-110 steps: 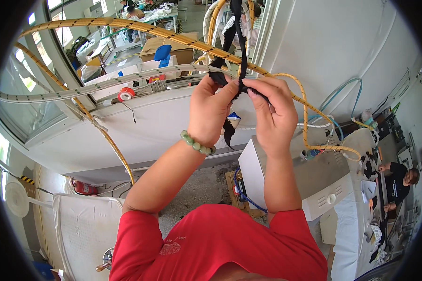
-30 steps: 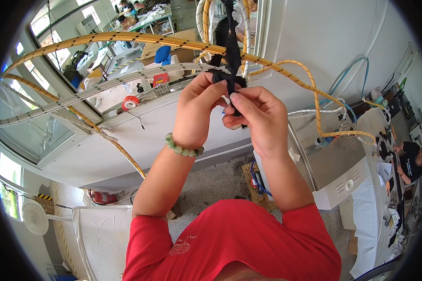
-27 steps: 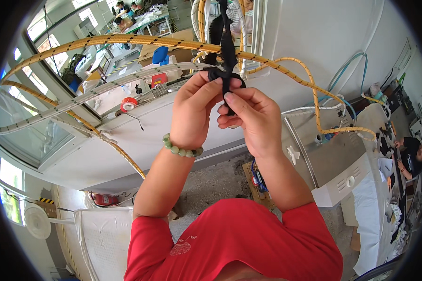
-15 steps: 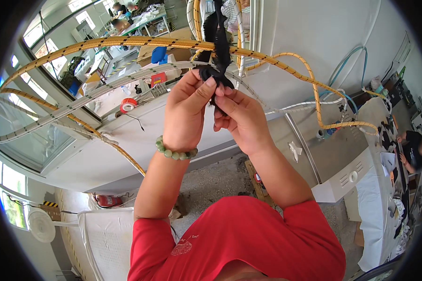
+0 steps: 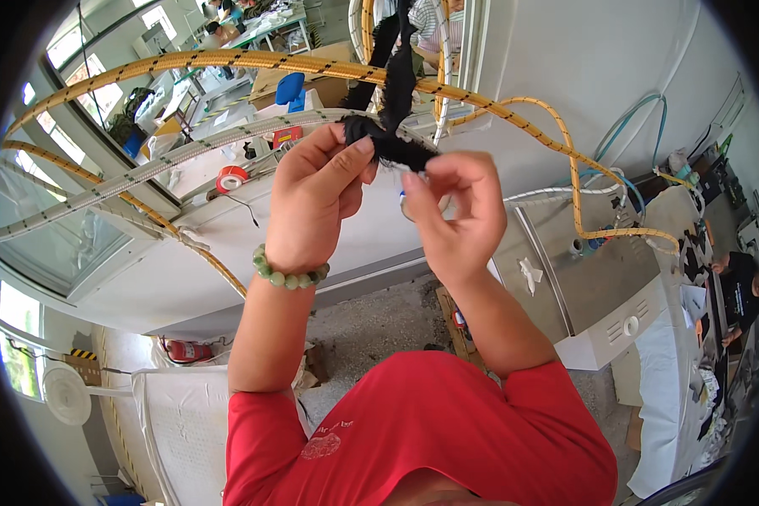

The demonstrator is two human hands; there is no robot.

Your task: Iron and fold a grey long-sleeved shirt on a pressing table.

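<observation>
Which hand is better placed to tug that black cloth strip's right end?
Probably the right hand: it's nearer the right end of the black cloth strip, while the left hand pinches its left part.

A red, pale-printed, short-sleeved shirt (image 5: 455,422) and 1 green bead bracelet (image 5: 292,280) are worn.

A red fire extinguisher (image 5: 186,352) sits near a white-covered surface (image 5: 190,422), with a person (image 5: 740,291) in black at right.

both hands (image 5: 308,198) (image 5: 460,223) touch a black fabric strip (image 5: 399,101).
</observation>
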